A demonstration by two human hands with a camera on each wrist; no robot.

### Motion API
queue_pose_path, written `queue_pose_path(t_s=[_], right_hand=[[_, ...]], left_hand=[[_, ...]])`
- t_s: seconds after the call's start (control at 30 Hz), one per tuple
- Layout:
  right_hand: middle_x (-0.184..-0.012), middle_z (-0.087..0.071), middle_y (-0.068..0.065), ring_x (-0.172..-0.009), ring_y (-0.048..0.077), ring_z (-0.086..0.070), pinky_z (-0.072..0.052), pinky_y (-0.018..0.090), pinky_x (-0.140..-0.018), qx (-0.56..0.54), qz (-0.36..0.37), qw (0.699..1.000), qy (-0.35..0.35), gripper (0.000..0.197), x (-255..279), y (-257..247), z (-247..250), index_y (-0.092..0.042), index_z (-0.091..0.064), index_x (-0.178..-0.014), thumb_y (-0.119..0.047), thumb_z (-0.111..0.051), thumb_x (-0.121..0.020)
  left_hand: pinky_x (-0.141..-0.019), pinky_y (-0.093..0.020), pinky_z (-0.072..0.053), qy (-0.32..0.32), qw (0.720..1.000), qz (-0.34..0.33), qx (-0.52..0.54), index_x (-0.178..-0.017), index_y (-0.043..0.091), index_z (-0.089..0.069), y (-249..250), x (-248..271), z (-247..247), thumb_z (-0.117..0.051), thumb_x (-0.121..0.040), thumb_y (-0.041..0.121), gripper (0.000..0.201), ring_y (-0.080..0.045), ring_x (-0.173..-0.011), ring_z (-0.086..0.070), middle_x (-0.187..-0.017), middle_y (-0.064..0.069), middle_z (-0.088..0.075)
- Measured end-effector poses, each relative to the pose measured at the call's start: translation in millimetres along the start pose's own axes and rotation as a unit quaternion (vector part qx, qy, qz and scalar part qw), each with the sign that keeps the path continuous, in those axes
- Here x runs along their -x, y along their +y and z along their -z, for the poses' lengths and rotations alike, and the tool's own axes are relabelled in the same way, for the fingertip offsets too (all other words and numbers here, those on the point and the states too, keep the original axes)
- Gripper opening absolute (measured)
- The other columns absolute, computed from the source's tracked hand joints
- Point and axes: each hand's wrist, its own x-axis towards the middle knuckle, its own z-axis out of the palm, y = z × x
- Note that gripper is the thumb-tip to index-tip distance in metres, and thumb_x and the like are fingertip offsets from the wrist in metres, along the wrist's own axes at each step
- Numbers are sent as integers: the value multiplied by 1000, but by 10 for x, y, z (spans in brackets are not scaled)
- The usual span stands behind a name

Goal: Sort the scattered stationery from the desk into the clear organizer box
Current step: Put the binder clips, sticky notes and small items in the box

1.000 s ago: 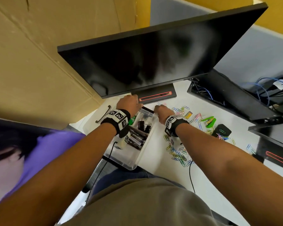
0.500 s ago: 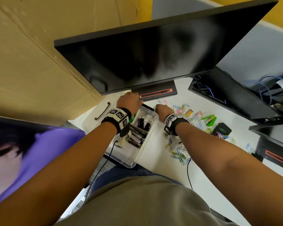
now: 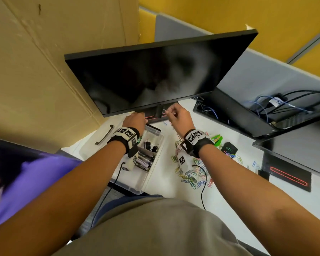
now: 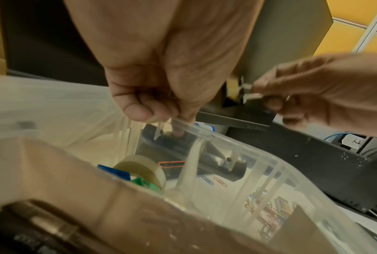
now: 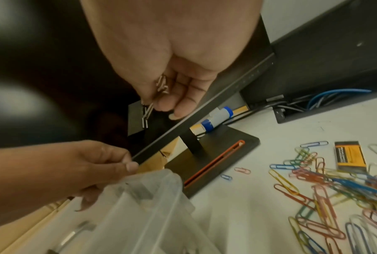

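The clear organizer box stands on the white desk, holding black binder clips, pens and a tape roll. My left hand pinches the box's far rim between thumb and fingers. My right hand is raised above the desk, just right of the box's far end. It pinches the silver wire handles of a black binder clip, which hangs in front of the monitor's lower edge. Several coloured paper clips lie scattered right of the box.
A black monitor overhangs the hands; its stand base sits just beyond the box. A yellow staples box, a green item and a small black case lie among the clips. A cable tray runs at right.
My right hand has lifted off the desk beside the box and now holds a black binder clip up near the monitor's lower edge. My left hand stays on the box's far rim.
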Motion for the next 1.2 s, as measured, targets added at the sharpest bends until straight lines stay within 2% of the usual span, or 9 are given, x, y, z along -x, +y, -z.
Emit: queue_pose_path(t_s=[0.17, 0.23, 0.33, 0.47, 0.63, 0.73, 0.83, 0.97, 1.2], right_hand=[[-66, -57, -11, -58, 4, -48, -38, 17, -56, -8, 34, 999, 10, 10, 252, -164, 153, -20, -64, -86, -29, -67, -90], [-65, -56, -11, -58, 4, -47, -38, 20, -56, 21, 35, 999, -20, 9, 367, -157, 156, -21, -65, -83, -28, -68, -89], [-70, -60, -11, -64, 6, -54, -44, 26, -62, 105, 44, 989, -91, 8, 478, -117, 40, -23, -68, -86, -29, -64, -89], [-91, -71, 4, -82, 24, -65, -54, 34, -72, 240, 47, 956, -159, 18, 557, -201, -201, -24, -69, -99, -28, -52, -93], [-95, -69, 13, -86, 34, -65, -44, 31, -66, 352, 53, 922, -156, 15, 596, -348, -389, -15, -61, -101, -16, -50, -92], [-100, -69, 13, -90, 33, -67, -44, 30, -68, 408, 32, 899, -154, 19, 596, -410, -436, -14, -64, -108, -15, -53, -92], [-101, -69, 11, -91, 31, -67, -44, 29, -68, 437, 13, 886, -154, 19, 599, -480, -467, -14, -66, -108, -15, -56, -92], [-102, -68, 10, -90, 28, -67, -45, 28, -67, 429, -9, 890, -153, 20, 587, -529, -468, -13, -65, -110, -18, -58, -92], [-108, -66, 11, -98, 30, -65, -47, 32, -74, 413, -9, 898, -152, 24, 537, -635, -485, -10, -62, -111, -23, -59, -92]], left_hand=[[-81, -38, -44, 10, 1000, -8, -4, -111, 9, -59, -28, -38, -51, -45, -102, 29, 27, -34, -105, -60, -112, -16, -64], [-83, -40, -45, 10, 1000, -10, -11, -112, 8, -59, -31, -50, -66, -44, -102, 28, 27, -35, -106, -59, -113, -17, -64], [-85, -41, -46, 9, 1000, -14, -14, -111, 7, -59, -47, -75, -81, -44, -101, 28, 27, -37, -107, -59, -113, -18, -64], [-85, -41, -46, 7, 1000, -18, -11, -110, 8, -59, -65, -86, -91, -44, -101, 29, 28, -36, -107, -59, -113, -17, -64], [-87, -40, -45, 0, 1000, -15, -9, -114, 8, -60, -56, -78, -59, -45, -101, 29, 30, -37, -109, -58, -116, -18, -63], [-86, -39, -46, -1, 1000, -16, -10, -114, 8, -60, -50, -73, -51, -44, -101, 28, 29, -36, -108, -58, -116, -19, -63], [-83, -38, -47, 1, 1000, -15, -13, -113, 8, -61, -48, -59, -50, -43, -101, 26, 28, -35, -106, -60, -114, -18, -64], [-83, -38, -48, 5, 999, -20, -25, -113, 8, -61, -42, -39, -43, -43, -102, 27, 28, -35, -104, -61, -112, -18, -64], [-84, -38, -47, 6, 999, -27, -28, -114, 7, -61, -41, -43, -41, -43, -102, 26, 29, -34, -106, -60, -113, -17, -65]])
